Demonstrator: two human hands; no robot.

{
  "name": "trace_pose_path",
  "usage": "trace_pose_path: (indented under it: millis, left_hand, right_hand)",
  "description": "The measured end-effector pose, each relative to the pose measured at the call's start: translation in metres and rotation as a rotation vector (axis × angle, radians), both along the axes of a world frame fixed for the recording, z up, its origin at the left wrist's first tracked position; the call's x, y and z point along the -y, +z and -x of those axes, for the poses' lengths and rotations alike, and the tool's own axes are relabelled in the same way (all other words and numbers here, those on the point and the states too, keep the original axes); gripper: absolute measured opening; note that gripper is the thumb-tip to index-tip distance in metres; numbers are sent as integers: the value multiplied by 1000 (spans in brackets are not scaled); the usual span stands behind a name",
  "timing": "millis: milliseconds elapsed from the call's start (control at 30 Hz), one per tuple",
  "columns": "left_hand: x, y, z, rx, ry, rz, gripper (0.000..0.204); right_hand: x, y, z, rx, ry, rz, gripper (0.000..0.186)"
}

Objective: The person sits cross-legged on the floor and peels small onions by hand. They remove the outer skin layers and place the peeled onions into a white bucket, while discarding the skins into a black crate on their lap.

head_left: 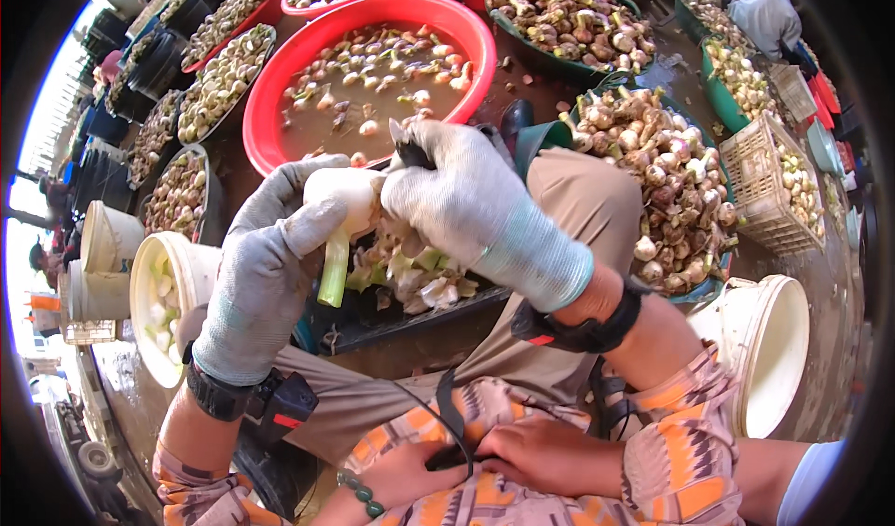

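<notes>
Head-worn left fisheye, facing down and forward over the wearer's trousers [589, 204]. Left hand [268, 265] and right hand [466, 195] close up, mid-frame; red basin [262, 120] farther off. Edges bow toward rim.

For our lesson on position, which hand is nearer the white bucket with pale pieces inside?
Left. The left hand is just right of the white bucket; the right hand is farther right, at the bulb.

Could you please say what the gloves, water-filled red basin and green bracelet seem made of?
Gloves: likely knitted fabric, matte, given the ribbed cuffs. Red basin: probably plastic, its rim smooth and shiny. Green bracelet: beads with glossy highlights, perhaps stone, glass or plastic.
</notes>
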State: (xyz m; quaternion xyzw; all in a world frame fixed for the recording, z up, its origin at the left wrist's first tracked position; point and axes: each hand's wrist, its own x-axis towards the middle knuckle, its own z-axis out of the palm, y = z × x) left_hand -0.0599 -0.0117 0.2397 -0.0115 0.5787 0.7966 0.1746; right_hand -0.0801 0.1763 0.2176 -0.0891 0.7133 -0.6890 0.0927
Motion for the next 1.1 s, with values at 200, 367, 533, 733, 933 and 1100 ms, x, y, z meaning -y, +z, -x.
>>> trace_pose_path:
  millis: [200, 367, 533, 733, 933, 1100]
  left_hand:
    - [-31, -5, 16, 68, -62, 66, 38]
    - [-27, -5, 13, 67, -136, -16, 38]
    - [-16, -8, 16, 116, -164, -12, 44]
    - [-18, -43, 32, 131, -106, -68, 32]
    - [-40, -35, 20, 156, -14, -25, 22]
    - [-30, -29, 12, 76, 33, 62, 23]
  right_hand:
    - [-18, -23, 2, -64, -118, 30, 21]
    - [-35, -17, 16, 49, -69, 45, 15]
    - [-49, -21, 7, 181, -112, 119, 11]
    - [-37, -42, -9, -264, -124, -80, 30]
    - [-29, -37, -15, -352, -233, -281, 17]
    - [-7, -36, -16, -476, -311, -412, 16]
